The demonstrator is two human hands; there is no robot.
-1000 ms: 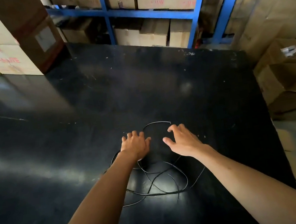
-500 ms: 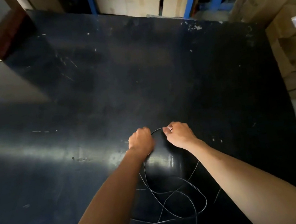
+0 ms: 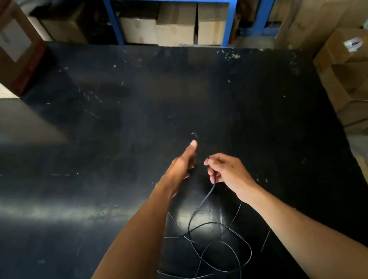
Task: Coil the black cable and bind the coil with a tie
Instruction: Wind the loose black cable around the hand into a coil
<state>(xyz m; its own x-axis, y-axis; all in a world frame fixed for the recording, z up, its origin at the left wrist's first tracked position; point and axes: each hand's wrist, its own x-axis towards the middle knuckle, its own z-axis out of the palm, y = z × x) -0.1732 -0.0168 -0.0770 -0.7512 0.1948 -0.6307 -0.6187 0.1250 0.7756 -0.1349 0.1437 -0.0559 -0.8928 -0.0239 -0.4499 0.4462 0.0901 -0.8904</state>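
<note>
While the cable (image 3: 204, 253) lay in loose tangled loops on the table (image 3: 257, 109), the right hand (image 3: 227, 172) pinched it near one end; the left hand (image 3: 182, 163) was open, holding nothing. Thin and limp, it would likely coil best fed from that end.

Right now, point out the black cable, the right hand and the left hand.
black cable (image 3: 201, 202): head view, on the strand rising from the table to the right hand.
right hand (image 3: 229, 173): head view, back of the hand, fingers pinching the cable.
left hand (image 3: 179, 167): head view, back of the hand.
</note>
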